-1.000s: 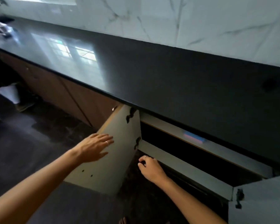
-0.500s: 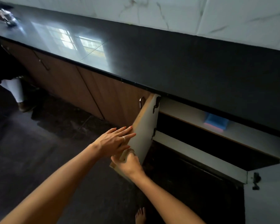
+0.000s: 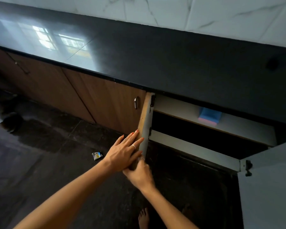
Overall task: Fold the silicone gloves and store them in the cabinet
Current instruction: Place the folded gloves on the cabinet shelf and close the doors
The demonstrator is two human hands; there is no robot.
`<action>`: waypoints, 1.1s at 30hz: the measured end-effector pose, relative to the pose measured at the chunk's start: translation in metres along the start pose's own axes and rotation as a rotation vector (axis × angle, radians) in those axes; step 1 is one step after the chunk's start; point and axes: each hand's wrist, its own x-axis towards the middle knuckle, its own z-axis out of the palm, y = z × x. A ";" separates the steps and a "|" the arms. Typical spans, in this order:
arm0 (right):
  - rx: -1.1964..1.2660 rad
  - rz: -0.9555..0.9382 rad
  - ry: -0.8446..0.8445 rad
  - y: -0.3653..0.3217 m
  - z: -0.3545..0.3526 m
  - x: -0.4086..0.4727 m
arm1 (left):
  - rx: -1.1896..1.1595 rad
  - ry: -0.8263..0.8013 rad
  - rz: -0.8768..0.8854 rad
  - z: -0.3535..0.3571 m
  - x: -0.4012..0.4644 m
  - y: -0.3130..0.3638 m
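Wooden cabinet door [image 3: 143, 129], nearly edge-on: left hand [image 3: 122, 152] presses it with straight fingers, right hand [image 3: 139, 173] curls round its lower edge. Folded blue-pink gloves [image 3: 209, 116] lie on the cabinet shelf [image 3: 238, 128].

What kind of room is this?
Probably a kitchen: a long glossy black stone countertop runs under a white marble-look tiled wall, with brown wooden cabinet doors beneath it.

2 hands [image 3: 122, 152] meet at 1 of 2 open cabinet doors [image 3: 145, 123]. 2 rings [image 3: 133, 146] show on the fingers. 1 folded blue-and-pink bundle [image 3: 209, 116] lies on 1 shelf [image 3: 241, 128]. 1 wrapper [image 3: 97, 155] and 1 bare foot [image 3: 143, 218] are on the floor [image 3: 40, 162].
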 end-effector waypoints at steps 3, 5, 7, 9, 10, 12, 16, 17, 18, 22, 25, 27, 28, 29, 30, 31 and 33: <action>0.013 0.036 -0.011 0.023 -0.027 -0.002 | 0.089 0.122 0.105 -0.002 0.009 0.025; 0.000 0.056 -0.020 0.037 -0.046 -0.003 | 0.118 0.148 0.214 -0.001 0.015 0.035; -0.012 0.061 -0.020 0.053 -0.067 -0.004 | 0.134 0.136 0.327 -0.001 0.026 0.040; -0.019 0.061 -0.044 0.067 -0.090 -0.004 | 0.177 0.107 0.446 -0.003 0.040 0.047; -0.021 0.060 -0.065 0.073 -0.101 -0.005 | 0.210 0.090 0.503 -0.005 0.047 0.050; -0.025 0.055 -0.093 0.084 -0.123 -0.005 | 0.273 0.067 0.590 -0.009 0.061 0.057; -0.027 0.055 -0.080 0.102 -0.163 -0.002 | 0.366 0.127 0.749 -0.018 0.103 0.077; -0.023 0.061 -0.070 0.108 -0.171 0.000 | 0.382 0.153 0.781 -0.019 0.112 0.083; -0.009 0.065 -0.056 0.115 -0.181 0.003 | 0.396 0.180 0.809 -0.021 0.125 0.091; 0.098 0.064 -0.035 0.143 -0.216 0.015 | 0.417 0.185 0.838 -0.030 0.166 0.118; 0.112 0.081 -0.074 0.164 -0.243 0.026 | 0.439 0.130 0.774 -0.039 0.197 0.136; 0.106 0.094 -0.070 0.176 -0.261 0.038 | 0.481 0.064 0.725 -0.044 0.220 0.149; 0.115 0.099 -0.058 0.181 -0.271 0.047 | 0.493 0.059 0.702 -0.045 0.233 0.156; 0.129 0.108 -0.036 0.183 -0.279 0.055 | 0.502 0.064 0.675 -0.047 0.242 0.162; 0.151 0.115 -0.011 0.183 -0.286 0.063 | 0.509 0.081 0.652 -0.048 0.251 0.165; 0.176 0.115 0.016 0.186 -0.295 0.074 | 0.510 0.089 0.625 -0.049 0.262 0.171; 0.224 0.090 0.067 0.187 -0.312 0.095 | 0.508 0.089 0.569 -0.051 0.282 0.181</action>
